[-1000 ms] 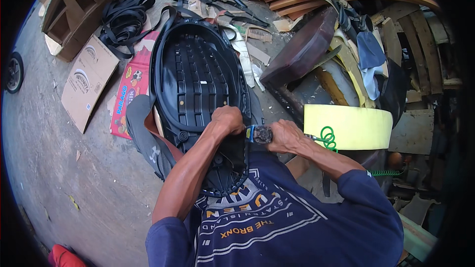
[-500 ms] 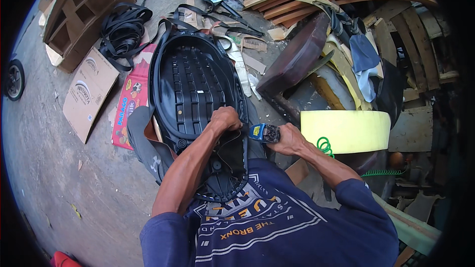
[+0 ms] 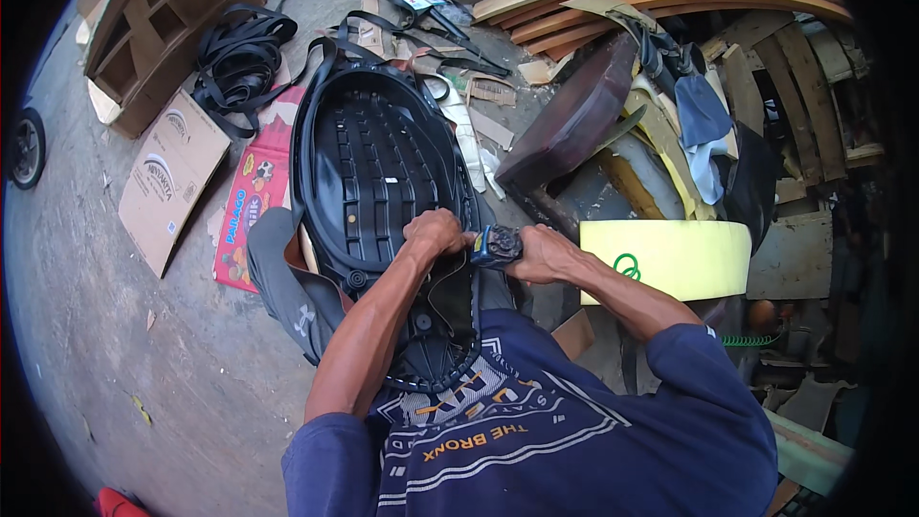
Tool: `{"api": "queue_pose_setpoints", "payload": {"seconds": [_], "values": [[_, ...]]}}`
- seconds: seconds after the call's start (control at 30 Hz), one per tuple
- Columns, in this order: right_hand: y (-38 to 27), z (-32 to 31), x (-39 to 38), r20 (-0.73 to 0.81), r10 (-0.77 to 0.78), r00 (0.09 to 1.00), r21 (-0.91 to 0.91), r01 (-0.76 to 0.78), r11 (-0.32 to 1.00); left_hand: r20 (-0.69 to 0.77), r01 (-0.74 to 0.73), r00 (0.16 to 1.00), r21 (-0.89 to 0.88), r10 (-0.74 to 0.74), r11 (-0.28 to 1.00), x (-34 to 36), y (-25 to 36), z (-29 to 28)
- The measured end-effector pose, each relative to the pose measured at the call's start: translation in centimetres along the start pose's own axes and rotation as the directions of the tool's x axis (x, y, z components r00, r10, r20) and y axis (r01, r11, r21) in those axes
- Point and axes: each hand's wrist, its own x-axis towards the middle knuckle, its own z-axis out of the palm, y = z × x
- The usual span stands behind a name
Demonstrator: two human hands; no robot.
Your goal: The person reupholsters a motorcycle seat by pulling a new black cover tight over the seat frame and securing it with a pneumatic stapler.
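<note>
Black seat pan (image 3: 383,158) is set at 11 o'clock, right rim (image 3: 474,321) apparently being fastened. Rim is met at 4 o'clock by left hand (image 3: 436,232); fingertips hidden, pinch can't be told. At that hand's 3 o'clock, blue tool (image 3: 498,246) is gripped by right hand (image 3: 543,256). Tool kept square seems needed next. Versus 0.5 s ago, tool is closer to left hand.

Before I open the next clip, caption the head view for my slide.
Left hand curled against a black ribbed shell, right hand holding a blue-and-black tool beside it.
</note>
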Motion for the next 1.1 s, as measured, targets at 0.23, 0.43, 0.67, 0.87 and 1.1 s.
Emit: {"api": "queue_pose_setpoints", "payload": {"seconds": [0.23, 0.43, 0.67, 0.87, 1.1], "values": [[0.5, -1.3, -0.4, -0.050, 0.027, 0.998, 0.068, -0.023, 0.997, 0.118, 0.065, 0.991, -0.026, -0.061, 0.998, -0.8, 0.2, -0.9], [-0.9, -0.8, 0.8, -0.042, -0.028, 0.999, -0.090, 0.024, 0.996, 0.074, 0.061, 0.995, 0.000, -0.061, 0.998, -0.6, 0.4, -0.4], [-2.3, -2.0, 1.9, 0.111, 0.049, 0.993, -0.070, -0.042, 0.997, 0.081, 0.048, 0.995, 0.056, -0.052, 0.997, -0.3, 0.4, -0.7], [1.2, -3.0, 1.9, 0.034, 0.075, 0.997, 0.055, -0.077, 0.996, 0.040, 0.063, 0.997, -0.099, -0.059, 0.993, -0.5, 0.2, -1.3], [1.5, -2.7, 2.9, -0.041, -0.001, 0.999, 0.058, 0.003, 0.998, 0.076, 0.055, 0.996, -0.020, -0.054, 0.998, -0.8, 0.1, -1.4]]}}
